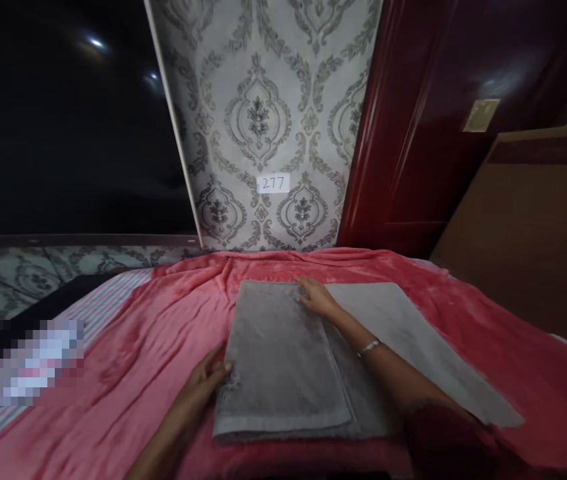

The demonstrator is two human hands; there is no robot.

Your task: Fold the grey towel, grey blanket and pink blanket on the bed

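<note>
So nearest to you, your left hand (206,380) is sitting at the near-left corner of the grey towel (283,360), fingers curled loosely against the edge with the thumb on top, more pinning it than gripping it. My guess is that it's there so the folded layer doesn't slide on that slick blanket.

A bit further out, your right hand (317,298) is laid flat and open on the towel's far edge, right where the top flap meets the layer below. It holds nothing, just presses down, probably to keep the fold line lined up. There's a thin bracelet (369,347) on that wrist.

The towel itself is folded partway: a doubled panel on the left, a single layer spreading off to the right, all lying flat in the middle of the pink blanket (153,340) that covers the bed. A striped sheet (88,303) peeks out on the left.

Behind that, damask wallpaper (263,113) with a little label reading 277 (273,183), a glossy dark red door (413,133) on the right, and a brown panel (528,233) next to it. The room is pretty dim.
</note>
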